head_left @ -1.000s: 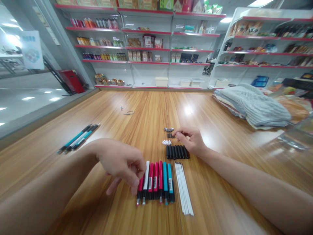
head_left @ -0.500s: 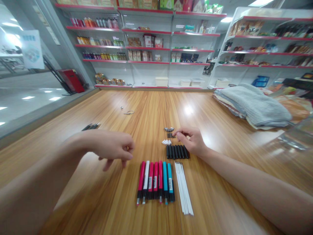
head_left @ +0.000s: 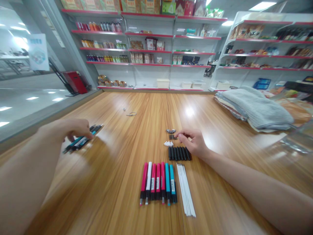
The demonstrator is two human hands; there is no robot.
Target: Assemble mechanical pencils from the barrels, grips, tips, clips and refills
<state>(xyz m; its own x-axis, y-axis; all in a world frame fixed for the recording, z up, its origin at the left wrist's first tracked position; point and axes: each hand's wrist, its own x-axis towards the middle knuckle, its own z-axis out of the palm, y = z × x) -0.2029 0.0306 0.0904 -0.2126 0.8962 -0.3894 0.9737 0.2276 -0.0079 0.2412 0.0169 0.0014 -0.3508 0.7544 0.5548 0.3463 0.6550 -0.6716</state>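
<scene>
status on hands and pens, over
Left hand on the teal pens at far left, grip unclear. Right hand at the small black parts, grip unclear. Nothing in the way.

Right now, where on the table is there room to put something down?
Bare wood lies between the loose pens by the left hand and the row of pens in the middle. More lies between the right hand and the folded cloths. It is crowded in the middle: the row, white sticks, black caps and tiny parts sit close together.
</scene>
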